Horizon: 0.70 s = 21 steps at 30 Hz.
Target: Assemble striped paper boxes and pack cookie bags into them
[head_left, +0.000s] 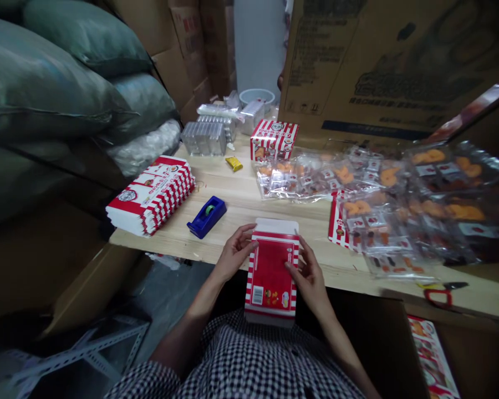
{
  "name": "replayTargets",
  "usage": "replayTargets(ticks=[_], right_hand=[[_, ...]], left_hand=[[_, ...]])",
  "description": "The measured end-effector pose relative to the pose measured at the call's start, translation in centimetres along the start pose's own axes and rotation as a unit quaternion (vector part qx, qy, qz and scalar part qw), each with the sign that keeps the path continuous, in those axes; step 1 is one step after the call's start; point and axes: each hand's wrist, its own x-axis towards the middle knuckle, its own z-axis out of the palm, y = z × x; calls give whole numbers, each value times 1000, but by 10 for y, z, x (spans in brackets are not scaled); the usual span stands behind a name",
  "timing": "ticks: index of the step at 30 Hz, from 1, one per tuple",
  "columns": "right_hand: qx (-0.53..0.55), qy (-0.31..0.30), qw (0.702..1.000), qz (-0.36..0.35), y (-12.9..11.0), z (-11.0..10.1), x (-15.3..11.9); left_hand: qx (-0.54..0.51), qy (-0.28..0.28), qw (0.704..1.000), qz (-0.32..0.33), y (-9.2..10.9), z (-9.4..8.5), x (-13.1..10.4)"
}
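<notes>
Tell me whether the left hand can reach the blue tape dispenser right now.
Probably yes: the blue tape dispenser sits near the left hand, with nothing visible between them, though that hand would first have to release the red-and-white carton.

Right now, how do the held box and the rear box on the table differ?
Held box is between left hand and right hand; rear box rests on the table. Held box's white flap sticks out; rear box shows none. Both are striped red and white.
</notes>
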Motion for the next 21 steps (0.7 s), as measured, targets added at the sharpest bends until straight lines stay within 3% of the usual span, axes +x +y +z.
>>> replayTargets(ticks=[4, 8, 12, 21], right_hand=[[12, 52, 998, -32, -7, 8, 21], [35, 5, 999, 3, -16, 6, 31], [4, -26, 1000, 10, -22, -3, 32], [-14, -35, 999, 39, -2, -10, 31]], left_hand=[[-10, 6, 1000, -2, 1, 4, 0], [41, 40, 998, 2, 6, -1, 2], [78, 34, 996, -23, 8, -10, 0], [36, 25, 997, -60, -1, -17, -4]])
